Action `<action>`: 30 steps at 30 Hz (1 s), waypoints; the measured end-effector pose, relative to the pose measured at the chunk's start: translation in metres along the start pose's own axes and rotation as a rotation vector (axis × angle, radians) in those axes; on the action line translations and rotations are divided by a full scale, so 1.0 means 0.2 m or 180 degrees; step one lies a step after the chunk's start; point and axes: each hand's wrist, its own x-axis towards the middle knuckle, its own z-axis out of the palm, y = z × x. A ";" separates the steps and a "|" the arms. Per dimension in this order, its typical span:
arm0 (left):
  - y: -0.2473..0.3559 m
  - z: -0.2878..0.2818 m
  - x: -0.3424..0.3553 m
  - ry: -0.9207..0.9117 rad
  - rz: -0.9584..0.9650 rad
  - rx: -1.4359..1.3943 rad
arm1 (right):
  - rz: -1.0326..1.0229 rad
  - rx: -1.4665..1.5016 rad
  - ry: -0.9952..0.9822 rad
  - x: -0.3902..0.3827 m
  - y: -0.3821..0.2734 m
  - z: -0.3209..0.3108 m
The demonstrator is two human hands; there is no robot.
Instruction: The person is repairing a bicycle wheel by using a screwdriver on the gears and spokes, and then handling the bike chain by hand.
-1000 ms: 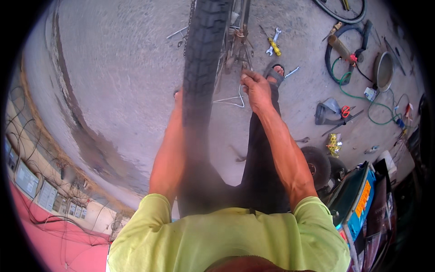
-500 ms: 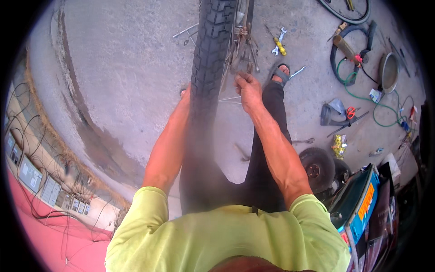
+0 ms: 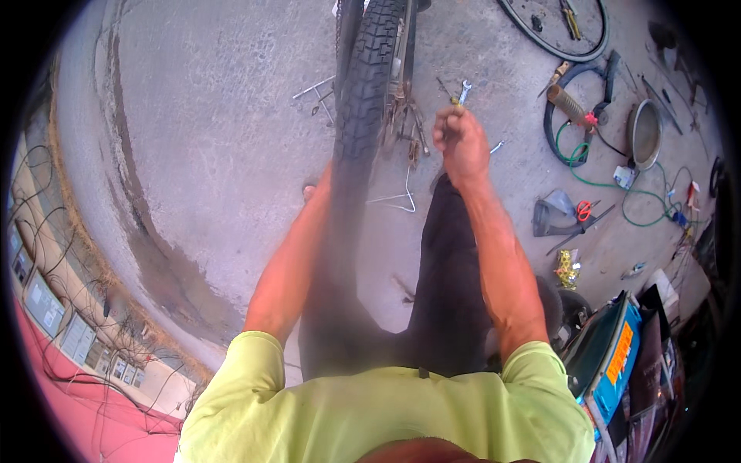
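Note:
A bicycle wheel with a knobbly black tyre (image 3: 369,100) stands upright between my legs. My left forearm runs up along the tyre's left side; the tyre hides that hand's fingers and what they touch. To the right of the wheel, apart from it, is my right hand (image 3: 463,147), its fingers curled in. Whatever may be inside those fingers is too small or hidden to make out. Just beyond them a wrench (image 3: 465,91) lies on the ground. Rusty metal bicycle parts (image 3: 405,116) sit against the wheel's right side, nearest to my right hand.
On the right lie a loose tyre (image 3: 549,116), a metal basin (image 3: 645,135), a green cable (image 3: 641,220) and orange-handled scissors (image 3: 585,210). A wheel rim (image 3: 509,19) lies at the far right. A bent metal stand (image 3: 318,96) rests left of the wheel. A blue-edged box (image 3: 610,347) stands near right.
My right hand has moved away from the wheel parts, to the right, and now covers part of the yellow-handled tool on the ground. The view has shifted slightly; my left arm remains beside the tyre.

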 end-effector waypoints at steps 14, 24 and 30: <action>-0.07 0.02 -0.09 0.0164 -0.0011 0.0088 | -0.0255 -0.2522 -0.0127 0.18 -0.08 0.15; -0.14 0.04 -0.08 0.0160 -0.0067 0.0089 | -0.0833 -0.3516 0.0014 0.09 -0.02 0.19; -0.14 0.03 -0.08 0.0151 -0.0054 0.0081 | -0.0214 -0.2991 0.0013 0.07 -0.09 0.12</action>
